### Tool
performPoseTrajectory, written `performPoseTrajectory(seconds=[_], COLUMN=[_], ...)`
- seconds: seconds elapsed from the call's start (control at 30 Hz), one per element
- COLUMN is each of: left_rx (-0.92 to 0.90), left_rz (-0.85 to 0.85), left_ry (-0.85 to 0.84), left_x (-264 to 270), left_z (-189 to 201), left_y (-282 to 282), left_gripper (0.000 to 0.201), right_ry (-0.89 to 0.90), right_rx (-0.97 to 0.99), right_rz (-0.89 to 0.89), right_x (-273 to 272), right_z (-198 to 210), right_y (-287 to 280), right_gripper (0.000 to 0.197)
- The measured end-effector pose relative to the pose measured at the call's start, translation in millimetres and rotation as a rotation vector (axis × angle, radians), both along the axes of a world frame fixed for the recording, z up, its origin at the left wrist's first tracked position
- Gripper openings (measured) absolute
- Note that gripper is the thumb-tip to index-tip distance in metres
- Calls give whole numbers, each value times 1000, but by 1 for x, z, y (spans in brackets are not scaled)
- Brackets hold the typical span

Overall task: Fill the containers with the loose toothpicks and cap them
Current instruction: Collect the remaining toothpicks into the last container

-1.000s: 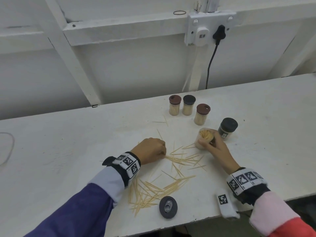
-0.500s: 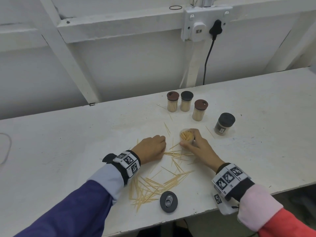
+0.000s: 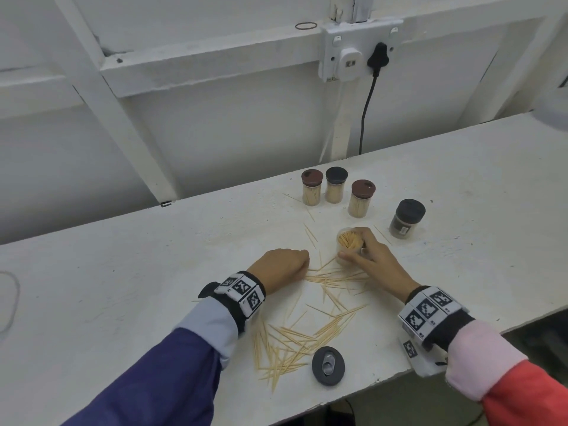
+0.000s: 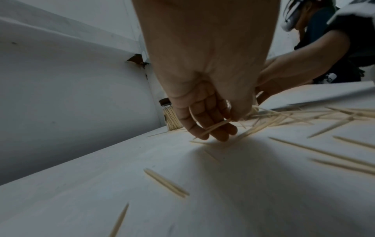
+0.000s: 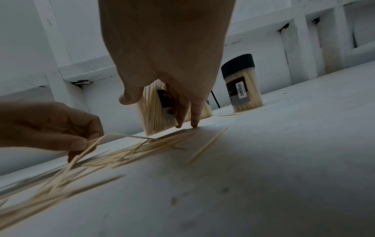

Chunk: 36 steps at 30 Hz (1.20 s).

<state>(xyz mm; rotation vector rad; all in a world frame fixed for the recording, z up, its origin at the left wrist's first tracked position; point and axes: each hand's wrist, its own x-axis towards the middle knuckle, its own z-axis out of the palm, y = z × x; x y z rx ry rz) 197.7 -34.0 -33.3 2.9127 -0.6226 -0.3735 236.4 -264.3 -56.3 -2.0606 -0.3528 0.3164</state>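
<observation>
Right hand (image 3: 370, 259) curled around the uncapped container (image 3: 349, 243) standing full on the white tabletop (image 3: 123, 272), left hand (image 3: 281, 267) pinching loose toothpicks (image 3: 332, 279) beside it, grey cap (image 3: 328, 365) near the front edge

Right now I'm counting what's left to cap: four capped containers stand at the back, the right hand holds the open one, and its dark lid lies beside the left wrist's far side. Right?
Not quite. The dark lid lies at the table's near edge, between the two forearms, as the head view shows. The four capped containers and the right hand gripping the open container are correct.
</observation>
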Motion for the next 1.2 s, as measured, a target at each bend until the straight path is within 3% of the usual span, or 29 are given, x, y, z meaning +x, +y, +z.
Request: performPoseTrajectory(seconds=[0.27, 0.33, 0.47, 0.6, 0.8, 1.2], left_rx=[-346, -308, 6, 106, 99, -16], left_rz=[116, 85, -22, -119, -167, -124], left_ry=[-69, -115, -119, -115, -159, -27], left_x=[13, 18, 29, 34, 48, 47], left_z=[32, 42, 59, 69, 81, 72], left_y=[19, 13, -11, -33, -52, -65], left_gripper=[14, 14, 21, 19, 18, 18], right_ry=[-37, -65, -95, -117, -105, -98], right_rx=[-89, -123, -155, -163, -156, -64], right_rz=[21, 25, 53, 64, 47, 77], right_x=[-1, -2, -6, -8, -8, -10], right_z=[-2, 0, 1, 4, 6, 7], right_y=[4, 7, 11, 11, 10, 15], right_gripper=[60, 55, 48, 45, 42, 38])
